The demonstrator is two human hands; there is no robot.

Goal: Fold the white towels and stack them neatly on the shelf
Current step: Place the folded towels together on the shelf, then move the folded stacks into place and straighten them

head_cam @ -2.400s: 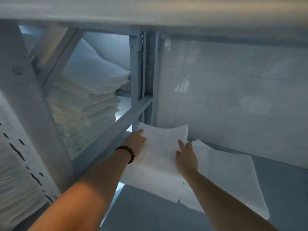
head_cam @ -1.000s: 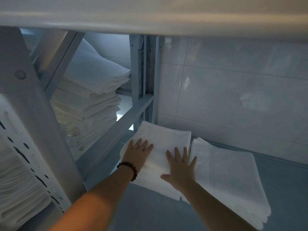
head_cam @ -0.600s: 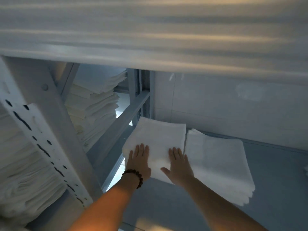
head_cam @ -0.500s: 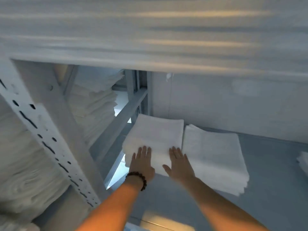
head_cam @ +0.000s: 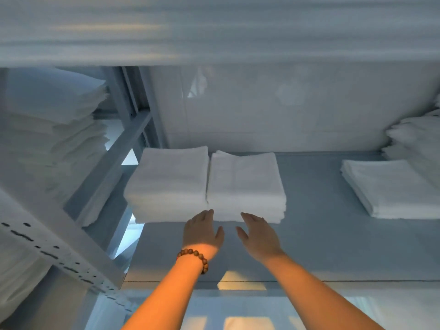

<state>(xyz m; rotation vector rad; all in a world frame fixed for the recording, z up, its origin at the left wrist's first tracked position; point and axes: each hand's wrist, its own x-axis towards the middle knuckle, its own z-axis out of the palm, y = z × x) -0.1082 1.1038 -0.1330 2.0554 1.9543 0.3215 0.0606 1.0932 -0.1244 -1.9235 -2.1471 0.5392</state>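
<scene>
Wall (head_cam: 285, 110): white glossy tiles
Shelf (head_cam: 321, 239): flat grey-blue board
Upright (head_cam: 59, 253): pale slotted metal, left
Light: dim, bluish; warm patch (head_cam: 240, 282) at front edge

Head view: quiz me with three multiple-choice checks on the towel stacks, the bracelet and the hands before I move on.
1. The left stack and the right stack on the shelf sit:
A) one atop the other
B) side by side, edges meeting
C) on different shelves

2. The bracelet is:
A) brown
B) green
C) white

3. The left hand and right hand are:
A) gripping a towel
B) open, holding nothing
C) out of view

Answers:
1 B, the stacks' inner edges meet in one seam.
2 A, brown beads circle the left wrist.
3 B, the fingers are straight and empty.
</scene>
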